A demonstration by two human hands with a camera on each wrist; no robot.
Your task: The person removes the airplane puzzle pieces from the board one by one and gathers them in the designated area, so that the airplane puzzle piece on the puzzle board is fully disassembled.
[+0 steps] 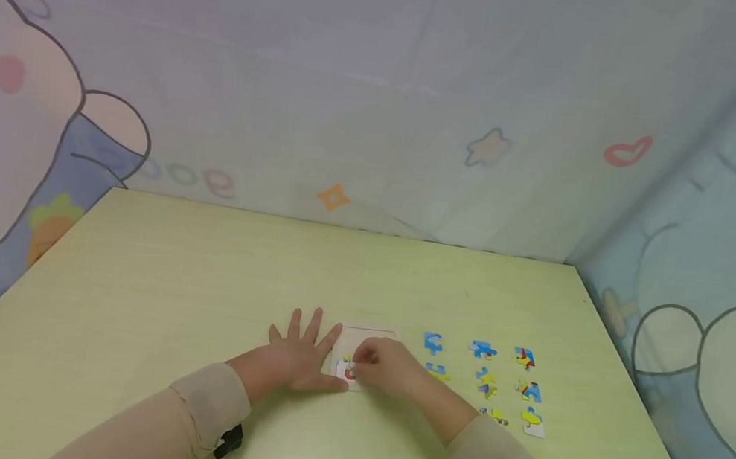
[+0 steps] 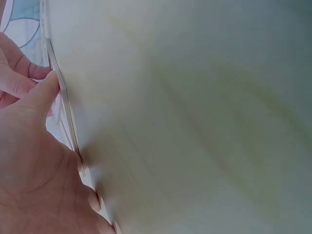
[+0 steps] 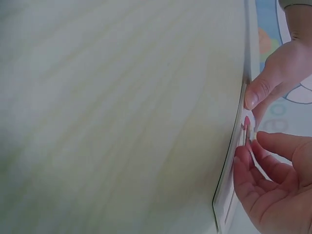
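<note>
A shallow puzzle tray (image 1: pixel 371 327) lies flat on the table, its inner part partly hidden by the hands. My left hand (image 1: pixel 303 361) is beside its left edge, fingers spread, with the thumb touching the lower edge; the left wrist view shows this thumb (image 2: pixel 46 90) on the rim. Over the tray, my right hand (image 1: pixel 387 366) pinches a small puzzle piece (image 3: pixel 247 127), which stands tilted in the right wrist view. A white, red and yellow patch of puzzle picture (image 1: pixel 344 369) shows in the tray's lower left, next to the right fingertips.
Loose puzzle pieces in blue, yellow and red, such as a blue piece (image 1: pixel 433 342) and a yellow-and-white piece (image 1: pixel 532 422), lie in rows right of the tray. The right forearm partly covers the nearest ones. A printed cloth (image 1: pixel 383 149) stands behind the table (image 1: pixel 216 266).
</note>
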